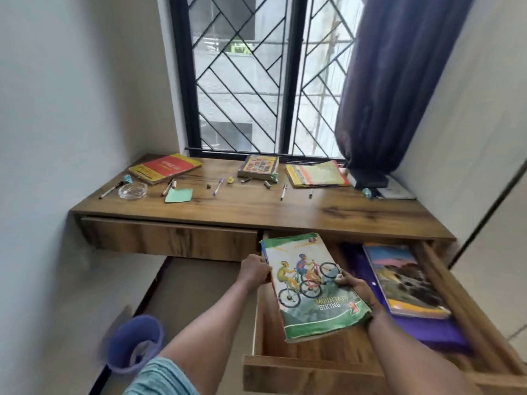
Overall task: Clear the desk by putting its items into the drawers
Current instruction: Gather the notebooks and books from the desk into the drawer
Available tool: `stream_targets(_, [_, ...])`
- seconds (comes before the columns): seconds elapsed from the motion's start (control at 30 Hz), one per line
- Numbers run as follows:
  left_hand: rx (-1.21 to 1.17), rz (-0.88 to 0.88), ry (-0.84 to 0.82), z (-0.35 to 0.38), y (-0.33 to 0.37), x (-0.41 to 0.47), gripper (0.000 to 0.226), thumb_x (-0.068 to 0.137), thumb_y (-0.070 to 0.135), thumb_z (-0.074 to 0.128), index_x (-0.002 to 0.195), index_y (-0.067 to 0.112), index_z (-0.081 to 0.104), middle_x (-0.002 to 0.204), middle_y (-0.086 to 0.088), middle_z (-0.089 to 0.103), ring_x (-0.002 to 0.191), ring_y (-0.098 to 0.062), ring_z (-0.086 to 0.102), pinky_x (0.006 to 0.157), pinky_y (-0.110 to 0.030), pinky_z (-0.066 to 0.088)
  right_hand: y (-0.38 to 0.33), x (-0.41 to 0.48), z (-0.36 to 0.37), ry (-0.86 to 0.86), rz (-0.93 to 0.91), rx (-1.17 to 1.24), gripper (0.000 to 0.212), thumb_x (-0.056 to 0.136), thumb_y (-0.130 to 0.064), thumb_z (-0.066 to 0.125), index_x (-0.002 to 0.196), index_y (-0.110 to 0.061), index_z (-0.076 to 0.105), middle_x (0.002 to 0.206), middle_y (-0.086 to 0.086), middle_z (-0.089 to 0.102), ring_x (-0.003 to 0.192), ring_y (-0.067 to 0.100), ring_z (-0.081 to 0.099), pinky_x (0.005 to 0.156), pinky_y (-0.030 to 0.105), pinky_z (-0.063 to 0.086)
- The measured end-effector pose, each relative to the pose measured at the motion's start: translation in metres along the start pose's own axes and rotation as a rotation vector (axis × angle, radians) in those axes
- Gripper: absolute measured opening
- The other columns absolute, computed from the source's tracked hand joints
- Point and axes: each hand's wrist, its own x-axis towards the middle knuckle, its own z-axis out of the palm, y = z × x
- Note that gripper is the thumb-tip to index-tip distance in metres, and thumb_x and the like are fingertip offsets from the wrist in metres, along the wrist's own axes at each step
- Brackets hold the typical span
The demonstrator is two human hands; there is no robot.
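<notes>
In the head view you hold the biking book (310, 286) (its cover reads Mountain Biking) slanted over the open right drawer (313, 369), between both hands. Your left hand (254, 269) curls round its left edge, and your right hand (358, 287) grips the right edge, thumb on the cover, fingers hidden beneath. A second book (405, 280) lies flat in the drawer, just right of that hand. Pens (218, 187) lie on the desk (256, 208) beyond.
</notes>
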Motion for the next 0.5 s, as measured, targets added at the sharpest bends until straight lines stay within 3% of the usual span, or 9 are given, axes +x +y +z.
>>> stream_targets(0.07, [-0.115,-0.061,-0.038,0.037,0.004,0.013,0.008,0.075,-0.002,0.064,0.069,0.002,0.068,0.089,-0.019,0.070,0.076,-0.027,0.069,0.071,-0.040,0.061,-0.014,-0.007,-0.032,0.085,-0.029,-0.013,0.085,0.016,-0.008,0.087,0.098,-0.003,0.065,0.079,0.022,0.071,0.063,0.034,0.070,0.054,0.041,0.058])
stream_targets(0.1, [-0.119,-0.092,-0.081,0.057,0.007,0.019,0.003,0.074,0.000,0.067,0.071,-0.001,0.067,0.092,-0.021,0.070,0.080,-0.029,0.070,0.076,-0.044,0.059,-0.021,-0.012,-0.044,0.119,-0.020,-0.046,0.074,0.025,-0.009,0.086,0.096,-0.002,0.065,0.076,0.021,0.071,0.061,0.033,0.070,0.054,0.038,0.058])
stream_targets(0.17, [-0.077,-0.120,-0.143,0.097,0.008,0.034,0.013,0.072,0.003,0.071,0.081,-0.006,0.069,0.096,-0.022,0.071,0.087,-0.031,0.071,0.081,-0.044,0.059,-0.034,-0.019,-0.071,0.265,0.034,-0.071,0.019,0.062,-0.004,0.068,0.081,0.001,0.070,0.065,0.019,0.070,0.052,0.029,0.068,0.046,0.031,0.056])
stream_targets(0.23, [0.000,-0.123,-0.192,0.140,0.015,0.043,0.013,0.074,0.004,0.071,0.084,-0.005,0.069,0.092,-0.018,0.071,0.086,-0.028,0.071,0.080,-0.038,0.059,-0.043,-0.013,-0.115,0.367,0.097,-0.214,0.026,0.082,0.009,0.042,0.082,0.005,0.068,0.060,0.017,0.069,0.049,0.025,0.067,0.043,0.027,0.055])
stream_targets(0.27, [0.018,-0.129,-0.222,0.160,0.024,0.042,0.005,0.076,0.002,0.068,0.078,-0.002,0.067,0.087,-0.016,0.071,0.082,-0.026,0.070,0.078,-0.037,0.058,-0.048,-0.010,-0.137,0.400,0.115,-0.289,0.026,0.085,0.011,0.040,0.084,0.004,0.066,0.059,0.013,0.070,0.048,0.021,0.067,0.045,0.023,0.054])
stream_targets(0.37, [0.074,-0.179,-0.298,0.219,0.034,0.054,0.018,0.084,-0.002,0.054,0.067,0.004,0.056,0.072,-0.009,0.062,0.059,-0.018,0.065,0.056,-0.030,0.054,-0.057,0.004,-0.190,0.440,0.157,-0.584,0.020,0.084,0.015,0.049,0.081,0.001,0.063,0.054,0.004,0.068,0.043,0.012,0.062,0.048,0.021,0.049])
stream_targets(0.4, [0.086,-0.175,-0.314,0.239,0.034,0.061,0.010,0.081,-0.001,0.053,0.073,0.000,0.059,0.076,-0.012,0.066,0.061,-0.019,0.067,0.055,-0.031,0.056,-0.062,0.008,-0.206,0.449,0.194,-0.653,0.019,0.083,0.015,0.050,0.085,0.003,0.064,0.059,0.006,0.068,0.045,0.014,0.062,0.051,0.023,0.049])
stream_targets(0.5, [0.116,-0.170,-0.305,0.287,0.031,0.079,0.028,0.076,0.001,0.051,0.100,-0.005,0.065,0.090,-0.011,0.067,0.080,-0.021,0.063,0.063,-0.030,0.052,-0.077,0.029,-0.241,0.473,0.191,-0.823,0.029,0.085,0.012,0.052,0.107,-0.002,0.064,0.090,0.016,0.067,0.070,0.024,0.063,0.070,0.029,0.050])
